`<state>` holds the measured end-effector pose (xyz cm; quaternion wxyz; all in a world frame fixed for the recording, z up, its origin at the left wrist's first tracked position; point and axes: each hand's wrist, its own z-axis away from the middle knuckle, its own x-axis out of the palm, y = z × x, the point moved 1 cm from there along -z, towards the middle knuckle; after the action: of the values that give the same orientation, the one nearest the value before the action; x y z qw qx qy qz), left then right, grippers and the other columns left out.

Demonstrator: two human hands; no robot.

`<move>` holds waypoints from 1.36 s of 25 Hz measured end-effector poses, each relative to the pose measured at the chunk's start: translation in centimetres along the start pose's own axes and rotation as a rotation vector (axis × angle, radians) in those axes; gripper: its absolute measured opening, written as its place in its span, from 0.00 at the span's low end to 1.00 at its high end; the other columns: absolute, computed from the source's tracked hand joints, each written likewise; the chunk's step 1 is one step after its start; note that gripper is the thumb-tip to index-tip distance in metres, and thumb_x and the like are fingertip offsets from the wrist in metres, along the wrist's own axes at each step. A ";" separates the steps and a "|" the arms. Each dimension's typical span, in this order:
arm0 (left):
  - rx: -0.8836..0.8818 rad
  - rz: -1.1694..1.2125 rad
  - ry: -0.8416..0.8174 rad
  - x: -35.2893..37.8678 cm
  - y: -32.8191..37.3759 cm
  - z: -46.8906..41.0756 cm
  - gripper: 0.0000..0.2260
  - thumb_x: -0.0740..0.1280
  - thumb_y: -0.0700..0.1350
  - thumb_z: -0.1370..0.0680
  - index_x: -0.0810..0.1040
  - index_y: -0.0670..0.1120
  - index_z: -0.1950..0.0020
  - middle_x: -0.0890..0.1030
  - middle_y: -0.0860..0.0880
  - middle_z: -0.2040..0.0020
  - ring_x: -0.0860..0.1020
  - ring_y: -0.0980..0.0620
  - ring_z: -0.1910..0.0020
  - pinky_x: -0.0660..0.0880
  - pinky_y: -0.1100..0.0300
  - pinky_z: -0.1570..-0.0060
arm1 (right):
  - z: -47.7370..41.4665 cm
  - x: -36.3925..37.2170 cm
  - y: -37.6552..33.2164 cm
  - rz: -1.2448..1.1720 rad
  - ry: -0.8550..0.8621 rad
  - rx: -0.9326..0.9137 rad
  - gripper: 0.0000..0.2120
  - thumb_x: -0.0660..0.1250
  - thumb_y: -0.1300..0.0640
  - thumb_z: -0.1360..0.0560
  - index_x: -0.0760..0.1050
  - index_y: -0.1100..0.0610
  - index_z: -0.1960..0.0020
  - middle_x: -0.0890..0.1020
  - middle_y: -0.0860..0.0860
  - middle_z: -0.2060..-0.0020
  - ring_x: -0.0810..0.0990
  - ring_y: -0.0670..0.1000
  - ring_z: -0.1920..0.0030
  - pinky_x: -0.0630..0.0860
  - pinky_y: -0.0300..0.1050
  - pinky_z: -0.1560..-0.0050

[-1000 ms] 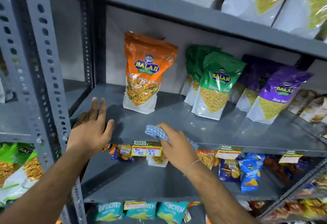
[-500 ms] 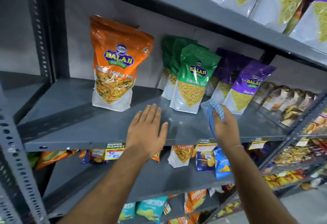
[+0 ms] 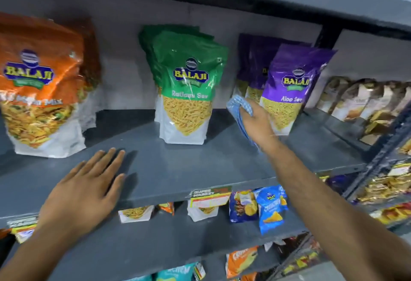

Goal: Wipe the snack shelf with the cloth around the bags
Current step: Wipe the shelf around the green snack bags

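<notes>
The grey metal snack shelf [image 3: 169, 169] carries upright bags: an orange bag [image 3: 42, 85] at the left, green bags [image 3: 189, 87] in the middle, purple bags [image 3: 291, 89] to the right. My right hand [image 3: 260, 120] is shut on a blue checked cloth [image 3: 239, 109], reaching deep into the gap between the green and purple bags, close to the purple front bag. My left hand [image 3: 86, 189] lies flat and open on the shelf's front edge, below and right of the orange bag.
Brown and white packets [image 3: 360, 100] stand at the shelf's far right behind a dark upright post [image 3: 378, 158]. A price label [image 3: 211, 196] hangs on the front lip. Small snack packs [image 3: 270, 207] fill the shelf below. Another shelf runs overhead.
My right hand has carried the cloth further in, from the shelf's front to the gap between green and purple bags. The view has shifted right and closer. My left hand stays flat on the front edge.
</notes>
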<state>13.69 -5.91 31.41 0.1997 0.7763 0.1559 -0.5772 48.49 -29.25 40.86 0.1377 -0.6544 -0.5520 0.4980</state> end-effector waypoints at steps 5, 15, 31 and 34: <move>-0.020 0.010 -0.059 -0.3 -0.1 -0.4 0.31 0.36 0.71 0.21 0.51 0.69 0.19 0.51 0.63 0.16 0.51 0.59 0.17 0.54 0.52 0.18 | -7.1 5.2 2.8 0.035 -0.098 0.077 0.10 0.60 0.63 0.24 0.78 0.54 0.49 0.79 0.53 0.58 0.77 0.53 0.57 0.72 0.45 0.58; -0.056 -0.003 -0.065 -1.0 1.0 0.0 0.29 0.46 0.65 0.19 0.55 0.64 0.17 0.55 0.61 0.16 0.54 0.57 0.16 0.55 0.52 0.18 | -11.4 12.4 5.7 0.460 -0.537 -0.063 0.21 0.54 0.50 0.17 0.68 0.52 0.25 0.71 0.60 0.26 0.72 0.64 0.30 0.68 0.52 0.33; -0.023 0.006 -0.043 -0.9 0.8 0.0 0.30 0.42 0.66 0.20 0.52 0.64 0.16 0.51 0.61 0.16 0.50 0.58 0.16 0.51 0.54 0.17 | -2.8 3.9 6.1 0.222 -0.738 -0.064 0.15 0.63 0.52 0.19 0.77 0.46 0.33 0.83 0.50 0.40 0.81 0.51 0.41 0.75 0.51 0.34; -0.026 0.004 -0.045 -0.9 0.6 0.0 0.31 0.41 0.66 0.20 0.52 0.64 0.16 0.51 0.61 0.15 0.50 0.59 0.16 0.51 0.54 0.17 | -6.8 5.5 4.2 0.112 -0.471 0.060 0.15 0.60 0.57 0.20 0.78 0.46 0.38 0.84 0.52 0.51 0.81 0.55 0.51 0.78 0.48 0.50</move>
<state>13.70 -6.45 32.38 0.2146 0.7607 0.1573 -0.5920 55.84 -23.53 38.23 -0.0033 -0.5454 -0.5170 0.6597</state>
